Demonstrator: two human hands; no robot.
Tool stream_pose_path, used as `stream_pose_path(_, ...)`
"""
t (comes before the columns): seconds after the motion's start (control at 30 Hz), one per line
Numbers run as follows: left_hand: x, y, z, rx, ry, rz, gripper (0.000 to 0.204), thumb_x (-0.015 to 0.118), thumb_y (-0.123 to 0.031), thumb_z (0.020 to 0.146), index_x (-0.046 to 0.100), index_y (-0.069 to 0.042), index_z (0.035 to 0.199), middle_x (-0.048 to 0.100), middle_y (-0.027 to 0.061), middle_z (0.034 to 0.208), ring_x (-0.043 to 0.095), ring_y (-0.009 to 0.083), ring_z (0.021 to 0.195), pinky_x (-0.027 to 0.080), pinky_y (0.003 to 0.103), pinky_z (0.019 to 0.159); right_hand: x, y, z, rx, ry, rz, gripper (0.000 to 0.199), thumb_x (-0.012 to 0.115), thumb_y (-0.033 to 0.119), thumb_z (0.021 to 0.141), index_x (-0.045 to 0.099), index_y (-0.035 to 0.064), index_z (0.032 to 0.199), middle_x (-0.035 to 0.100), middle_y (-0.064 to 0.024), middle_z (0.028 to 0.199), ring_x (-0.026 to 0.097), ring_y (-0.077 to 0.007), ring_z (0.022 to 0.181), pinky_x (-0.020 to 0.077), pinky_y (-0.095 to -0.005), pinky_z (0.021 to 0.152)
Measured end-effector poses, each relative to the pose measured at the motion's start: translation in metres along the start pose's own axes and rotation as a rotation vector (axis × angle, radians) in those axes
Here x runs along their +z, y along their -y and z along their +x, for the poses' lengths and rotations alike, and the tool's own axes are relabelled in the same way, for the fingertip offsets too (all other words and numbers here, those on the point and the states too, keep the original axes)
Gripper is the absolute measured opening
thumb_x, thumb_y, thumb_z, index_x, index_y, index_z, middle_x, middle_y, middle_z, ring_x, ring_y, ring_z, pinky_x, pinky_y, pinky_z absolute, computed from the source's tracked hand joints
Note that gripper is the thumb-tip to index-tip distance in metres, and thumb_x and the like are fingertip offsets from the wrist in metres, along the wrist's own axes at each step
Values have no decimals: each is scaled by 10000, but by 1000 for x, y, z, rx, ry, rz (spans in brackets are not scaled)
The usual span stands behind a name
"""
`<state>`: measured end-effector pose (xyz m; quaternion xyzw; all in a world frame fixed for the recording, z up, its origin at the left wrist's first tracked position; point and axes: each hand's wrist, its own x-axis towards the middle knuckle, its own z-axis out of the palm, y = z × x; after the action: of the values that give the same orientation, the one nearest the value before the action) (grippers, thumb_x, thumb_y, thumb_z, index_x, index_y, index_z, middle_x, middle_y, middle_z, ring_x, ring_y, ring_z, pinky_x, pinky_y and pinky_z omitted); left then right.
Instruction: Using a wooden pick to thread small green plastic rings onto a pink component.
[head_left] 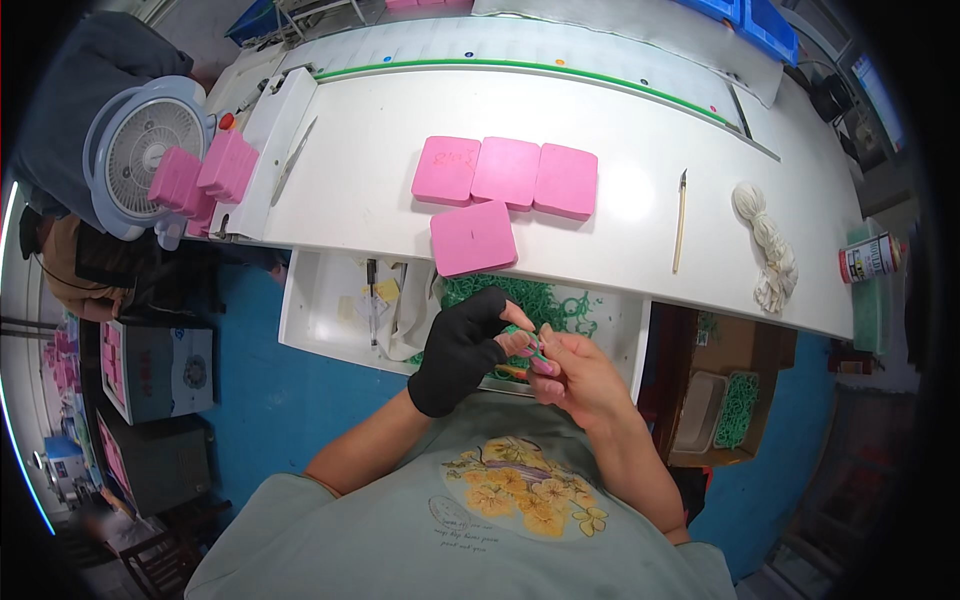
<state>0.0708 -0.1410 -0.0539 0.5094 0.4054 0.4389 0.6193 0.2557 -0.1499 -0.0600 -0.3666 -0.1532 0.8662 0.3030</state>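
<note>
Over the open drawer (322, 305), the gloved left hand (458, 352) and bare right hand (592, 385) clamp their fingers on a small green piece (536, 352) — probably there for easy reach of loose green rings (500, 291) — with 4 pink blocks (507, 172) at 12 o'clock on the bench (630, 120).

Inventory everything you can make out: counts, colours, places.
Table: one, white, ahead
Loose blocks: four, pink, on the table
Stacked blocks: several, pink, beside the fan
Fan: one, pale blue, left
Thin tool: one, pale, dark tip, table's right
Yarn bundle: one, cream, table's right end
Can: one, red and white, far right
Drawer: one, white, open under the table
Loops: many, green, inside the drawer
Pen: one, black, drawer's left
Cardboard box: one, brown, lower right
Bins: count unclear, blue, top right
Small piece: one, partly green, between fingertips
Shirt: one, pale green, bottom
Left hand: one, black glove, centre
Right hand: one, bare, centre
</note>
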Motion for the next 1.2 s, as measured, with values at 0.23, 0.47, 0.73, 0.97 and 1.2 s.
stream_pose_path(0.23,4,1,0,-24,-15,-90,59,664,-46,901,628,-27,943,556,3,905,516,65,789,423,222,676,9,-4,-2,-50,-117,-15,377,482,387,1033,485,97,793,403,40,623,394,-78,490,279,-230,453)
stream_pose_path(0.47,6,-3,-2,-12,-54,-56,52,657,-31,907,614,-25,935,558,8,883,521,70,771,441,228,687,9,-7,-1,-115,-199,-54,423,495,405,1025,474,98,734,337,54,571,327,-67,456,254,-221,431)
stream_pose_path(0.73,6,6,1,-42,-131,-123,57,639,-43,928,603,-15,962,581,26,905,603,106,815,522,253,729,16,-13,2,-326,-299,-133,376,519,352,1025,506,79,767,361,55,603,337,-49,501,270,-202,447)
stream_pose_path(0.97,13,2,3,-53,-254,-108,109,663,-66,921,624,-2,1000,623,30,899,609,99,786,530,251,729,21,-18,2,-402,-337,-72,304,503,318,1035,512,66,866,400,40,663,369,-53,541,292,-200,462)
stream_pose_path(1.2,12,-1,4,-80,-256,-93,117,678,-51,910,644,5,1007,664,43,966,614,92,885,507,240,787,23,-27,9,-529,-376,-20,268,457,283,1053,489,77,885,473,13,714,415,-69,538,319,-209,460)
